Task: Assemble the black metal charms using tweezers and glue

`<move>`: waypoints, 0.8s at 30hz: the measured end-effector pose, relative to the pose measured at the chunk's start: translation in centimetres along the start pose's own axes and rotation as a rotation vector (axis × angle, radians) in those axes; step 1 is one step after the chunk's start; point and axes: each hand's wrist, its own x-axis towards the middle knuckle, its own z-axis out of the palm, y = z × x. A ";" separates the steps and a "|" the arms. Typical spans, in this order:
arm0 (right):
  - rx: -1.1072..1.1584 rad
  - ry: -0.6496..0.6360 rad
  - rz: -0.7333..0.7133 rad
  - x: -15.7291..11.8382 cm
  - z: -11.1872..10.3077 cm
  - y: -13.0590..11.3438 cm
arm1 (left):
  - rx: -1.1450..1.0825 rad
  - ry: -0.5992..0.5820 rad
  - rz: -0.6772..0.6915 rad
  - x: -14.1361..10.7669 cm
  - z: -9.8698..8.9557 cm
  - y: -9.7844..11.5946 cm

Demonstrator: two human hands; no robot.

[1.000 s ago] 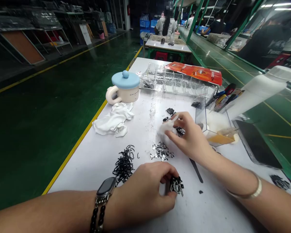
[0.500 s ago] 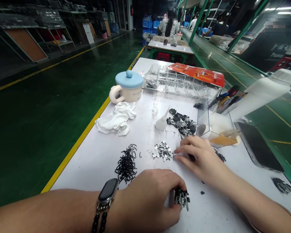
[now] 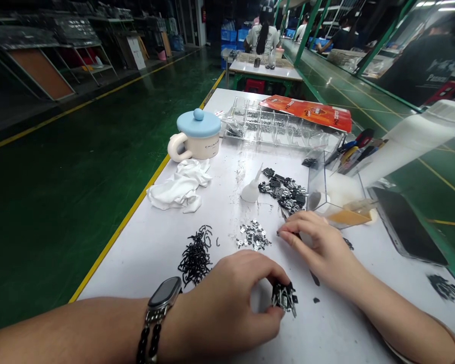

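left hand grip [image 3: 227, 296] pinches small metal pieces [image 3: 284, 297]

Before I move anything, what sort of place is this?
Probably a factory assembly floor: a long white workbench with loose small black-and-silver metal parts, a clear compartmented plastic tray, and a green floor with yellow lane lines, with a person working at another bench beyond.

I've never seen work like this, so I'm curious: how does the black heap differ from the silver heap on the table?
The black heap is thin, curved strands, while the silver heap is tiny shiny bits. The black heap also looks the larger and more tangled of the two. Both lie loose and apart on the white table.
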 end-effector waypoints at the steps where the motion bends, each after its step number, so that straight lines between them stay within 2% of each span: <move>1: 0.113 0.015 0.048 -0.1 -0.2 -0.4 | -0.019 0.031 0.007 0.0 -0.1 0.0; 4: 0.460 0.000 0.186 -0.5 -0.7 -1.6 | -0.070 0.095 0.005 -0.1 -0.2 0.0; 7: 0.546 0.003 0.189 -1.0 -0.3 -2.3 | -0.123 0.121 0.030 -0.2 -0.2 0.1; 10: 0.492 0.123 0.087 -1.5 0.4 -2.4 | -0.181 0.130 0.058 -0.3 -0.2 0.1; 14: 0.407 0.252 -0.025 -1.8 1.0 -2.4 | -0.246 0.129 0.025 -0.3 -0.2 0.0; 20: 0.338 0.284 -0.062 -1.5 1.1 -2.3 | -0.242 0.128 0.014 -0.4 -0.1 -0.2; 24: 0.216 0.319 -0.132 -1.4 0.9 -2.3 | -0.219 0.135 0.035 -0.3 -0.1 -0.1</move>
